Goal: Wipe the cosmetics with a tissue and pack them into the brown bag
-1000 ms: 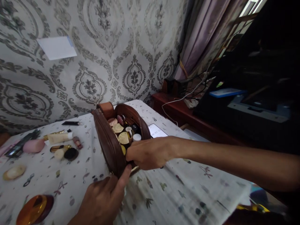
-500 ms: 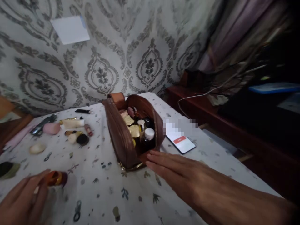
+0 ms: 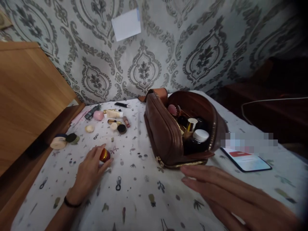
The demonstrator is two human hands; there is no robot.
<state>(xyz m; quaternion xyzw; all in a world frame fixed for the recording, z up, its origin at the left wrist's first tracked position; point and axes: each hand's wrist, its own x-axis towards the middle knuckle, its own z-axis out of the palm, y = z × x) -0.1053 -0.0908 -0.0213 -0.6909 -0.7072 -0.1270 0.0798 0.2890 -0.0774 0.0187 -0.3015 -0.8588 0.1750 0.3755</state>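
My left hand (image 3: 90, 166), with a black band at the wrist, rests on the printed cloth. Its fingers close around a small amber and gold jar (image 3: 105, 155). A brown zip-up toiletry bag (image 3: 163, 131) stands open in the middle. Inside it are a white-capped dark bottle (image 3: 201, 136), a gold bottle with a pale cap (image 3: 192, 124) and a round pink item (image 3: 172, 110). My right hand (image 3: 231, 189) holds nothing, its fingers stretched out flat just in front of the bag's lowered end.
At the back left lie a cream tube (image 3: 114, 114), a pink item (image 3: 98, 115), a black-lidded pot (image 3: 121, 129) and several other cosmetics. Two round jars, one beige (image 3: 58, 142), sit by the wooden furniture (image 3: 29, 80). A lit phone (image 3: 253, 162) lies right of the bag.
The view has swung left, so the bag and phone appear farther right. My right hand has come away from the bag's lowered end. My left fingers now wrap the amber jar more closely.
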